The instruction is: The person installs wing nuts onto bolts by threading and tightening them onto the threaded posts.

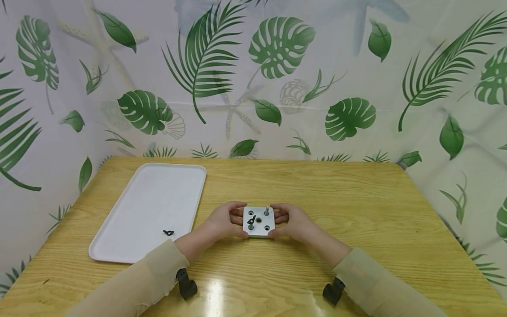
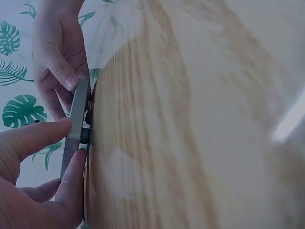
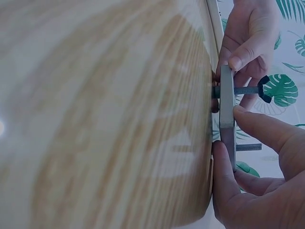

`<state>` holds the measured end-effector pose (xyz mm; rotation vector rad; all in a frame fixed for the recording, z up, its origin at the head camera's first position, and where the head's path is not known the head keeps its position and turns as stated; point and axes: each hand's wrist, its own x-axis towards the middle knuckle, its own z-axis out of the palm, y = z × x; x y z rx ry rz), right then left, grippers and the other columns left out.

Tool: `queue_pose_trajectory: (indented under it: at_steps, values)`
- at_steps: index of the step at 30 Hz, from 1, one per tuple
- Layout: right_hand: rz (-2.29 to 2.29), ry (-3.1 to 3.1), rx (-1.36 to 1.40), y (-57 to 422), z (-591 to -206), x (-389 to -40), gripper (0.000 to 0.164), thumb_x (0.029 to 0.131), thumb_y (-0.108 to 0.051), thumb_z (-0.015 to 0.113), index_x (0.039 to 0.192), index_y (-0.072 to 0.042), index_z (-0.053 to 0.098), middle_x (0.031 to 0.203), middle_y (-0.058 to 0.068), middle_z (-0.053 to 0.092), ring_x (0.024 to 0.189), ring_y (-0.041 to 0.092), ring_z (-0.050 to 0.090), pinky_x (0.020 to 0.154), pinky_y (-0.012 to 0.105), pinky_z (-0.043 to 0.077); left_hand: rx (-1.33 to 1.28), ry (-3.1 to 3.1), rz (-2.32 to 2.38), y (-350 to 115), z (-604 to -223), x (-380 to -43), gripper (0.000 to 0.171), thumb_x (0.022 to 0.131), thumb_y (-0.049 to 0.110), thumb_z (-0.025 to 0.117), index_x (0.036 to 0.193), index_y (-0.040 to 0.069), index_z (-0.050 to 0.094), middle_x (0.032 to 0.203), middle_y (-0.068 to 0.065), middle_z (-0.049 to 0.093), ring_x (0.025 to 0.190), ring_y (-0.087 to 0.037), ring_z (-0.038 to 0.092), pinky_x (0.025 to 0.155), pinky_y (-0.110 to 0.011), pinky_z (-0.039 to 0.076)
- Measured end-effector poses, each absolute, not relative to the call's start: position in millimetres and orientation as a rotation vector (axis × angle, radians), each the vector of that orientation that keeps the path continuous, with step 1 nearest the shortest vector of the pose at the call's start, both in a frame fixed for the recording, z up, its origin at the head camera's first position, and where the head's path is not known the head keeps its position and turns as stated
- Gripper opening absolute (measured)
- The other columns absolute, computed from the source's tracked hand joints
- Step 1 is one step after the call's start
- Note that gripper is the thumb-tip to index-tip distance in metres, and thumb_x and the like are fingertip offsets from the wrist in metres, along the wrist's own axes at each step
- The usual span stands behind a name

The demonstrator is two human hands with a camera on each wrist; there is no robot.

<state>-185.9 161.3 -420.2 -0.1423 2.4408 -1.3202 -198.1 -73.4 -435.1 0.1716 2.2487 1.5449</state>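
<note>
A square silver metal plate (image 1: 259,228) is held between both hands, just above the table. My left hand (image 1: 223,221) grips its left edge between thumb and fingers. On the opposite edge, my right hand (image 1: 295,223) pinches it the same way. Two threaded bolts stand up through corner holes. One carries a black wing nut (image 3: 264,89) at its top end; the other bolt (image 3: 249,147) is bare. Beneath the plate, a dark bolt head (image 2: 85,136) shows close to the tabletop. Other holes, including a central one, are visible in the plate's face.
A white tray (image 1: 158,193) lies on the left side of the wooden table (image 1: 356,198), with another black wing nut (image 1: 168,232) on it. Leaf-patterned cloth (image 1: 301,88) hangs behind and beside the table. Both sleeves bear dark wrist cameras near the front.
</note>
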Motion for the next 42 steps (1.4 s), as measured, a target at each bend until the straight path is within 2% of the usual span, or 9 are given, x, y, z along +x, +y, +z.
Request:
queue_pose_trajectory:
  at_steps: [12, 24, 42]
  values:
    - [-1.281, 2.467, -0.185, 161.3, -417.5, -186.7, 0.082, 0.082, -0.001, 0.090, 0.153, 0.007, 0.049, 0.131, 0.024, 0.067, 0.118, 0.033, 0.068, 0.103, 0.043, 0.055, 0.175, 2.248, 1.550, -73.6, -433.7, -198.4, 0.083, 0.078, -0.012, 0.088, 0.152, 0.002, 0.054, 0.132, -0.019, 0.067, 0.109, -0.023, 0.073, 0.090, -0.032, 0.062]
    - [-1.276, 2.445, -0.180, 162.9, -420.8, -187.0, 0.082, 0.085, -0.002, 0.088, 0.154, 0.007, 0.047, 0.129, 0.022, 0.067, 0.116, 0.030, 0.068, 0.103, 0.042, 0.055, 0.160, 2.242, 1.563, -72.7, -434.9, -195.9, 0.082, 0.078, -0.014, 0.087, 0.151, 0.002, 0.055, 0.130, -0.019, 0.068, 0.108, -0.024, 0.073, 0.088, -0.030, 0.062]
    - [-1.288, 2.455, -0.205, 163.6, -420.8, -187.7, 0.083, 0.083, 0.000, 0.089, 0.153, 0.008, 0.047, 0.130, 0.023, 0.067, 0.117, 0.032, 0.068, 0.103, 0.042, 0.056, 0.170, 2.244, 1.560, -74.3, -431.8, -195.3, 0.082, 0.078, -0.012, 0.087, 0.152, 0.001, 0.054, 0.129, -0.019, 0.070, 0.108, -0.023, 0.074, 0.089, -0.031, 0.061]
